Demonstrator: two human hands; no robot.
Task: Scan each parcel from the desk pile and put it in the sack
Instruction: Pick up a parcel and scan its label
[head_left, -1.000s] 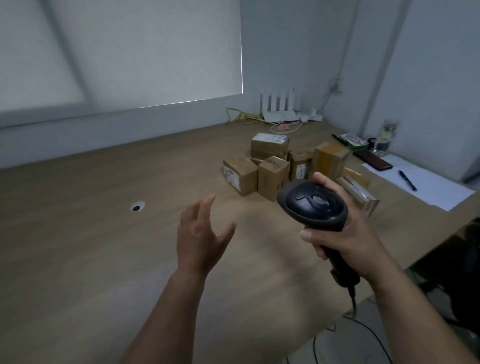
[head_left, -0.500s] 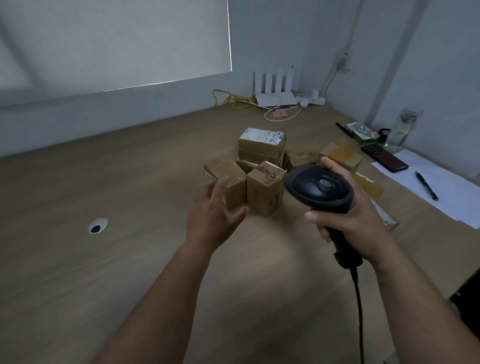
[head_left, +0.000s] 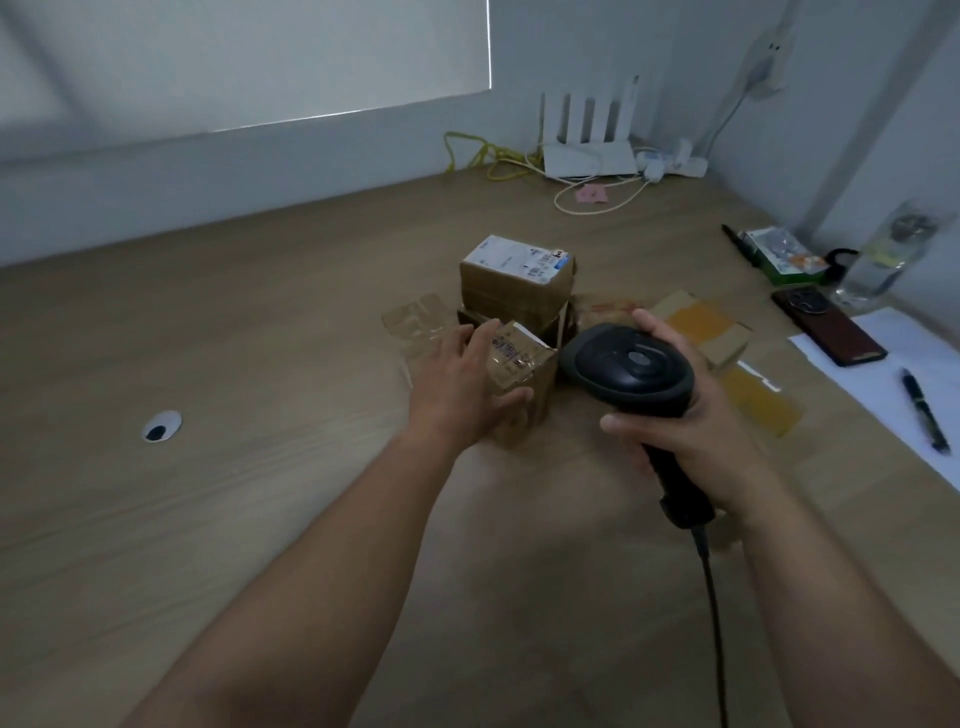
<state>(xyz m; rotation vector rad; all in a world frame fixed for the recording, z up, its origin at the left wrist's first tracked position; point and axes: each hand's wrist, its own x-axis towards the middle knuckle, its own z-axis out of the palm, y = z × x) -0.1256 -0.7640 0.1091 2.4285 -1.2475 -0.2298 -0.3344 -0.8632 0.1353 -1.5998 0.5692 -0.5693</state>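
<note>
View from a head-worn camera, looking down at a pale wood-grain desk (head_left: 208, 519) with a matte, smooth top. At far left a small round cable hole (head_left: 162, 426) with a white rim is set into it. Moving right, the left hand (head_left: 457, 384) reaches onto the nearest parcel (head_left: 519, 374), a small upright cardboard box with glossy tape and a printed label. The fingers (head_left: 470, 338) lie close together and nearly straight over its top-left edge, and the thumb (head_left: 511, 397) spreads away from them across the near face. Blur hides whether the hand is squeezing the box yet. This parcel stands at the front of the pile (head_left: 519, 291), mid-desk, where at least 5 brown boxes cluster (1 on top carries a white shipping label). Just right of it is a black plastic barcode scanner (head_left: 634, 369) with a rounded head and a trailing cord. The right hand (head_left: 691, 431) holds it, fingers wrapped round the handle. Behind that hand lie flat taped parcels (head_left: 696, 322). Further right are a dark phone (head_left: 828, 332), a sheet of white paper (head_left: 909, 364) and a black pen (head_left: 924, 415). No sack is in view, so how many parcels are already bagged cannot be told. Judging by the pile, most of the work remains: this box seems about to be lifted, and has yet to be scanned and bagged.
</note>
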